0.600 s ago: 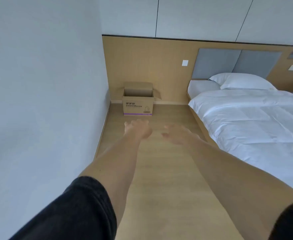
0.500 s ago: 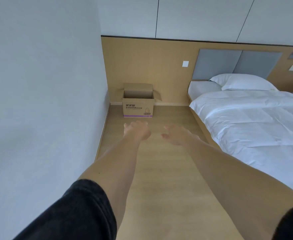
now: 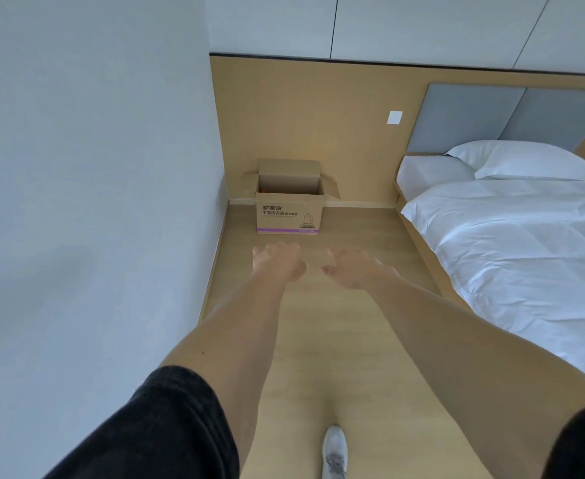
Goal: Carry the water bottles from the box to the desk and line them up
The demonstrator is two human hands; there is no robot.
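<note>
A white shoe now shows at the bottom edge of the wooden floor, where none appeared half a second ago, and the cardboard box stands larger and nearer in the view than before. Both bare arms, in black short sleeves, reach forward as they did earlier, the left hand and the right hand side by side with a small gap between them, fingers spread and loosely bent, holding nothing and touching nothing. The 2 hands hang above the floor, short of the box. The box sits on the floor against the wood-panelled back wall, near the corner where that panel meets the pale side wall. Its printed front, with dark lettering and a purple band along the bottom, faces the camera, and its long side runs parallel to the back wall. The top is open, flaps folded outward and the rear flap standing up against the panel. A small speck of red shows at the left inside edge; whether bottles lie inside cannot be told. To the right a bed with white bedding runs lengthwise toward the back wall, a white pillow at its head below 2 grey padded headboard panels. A white switch plate is set in the wood panel between box and bed.
</note>
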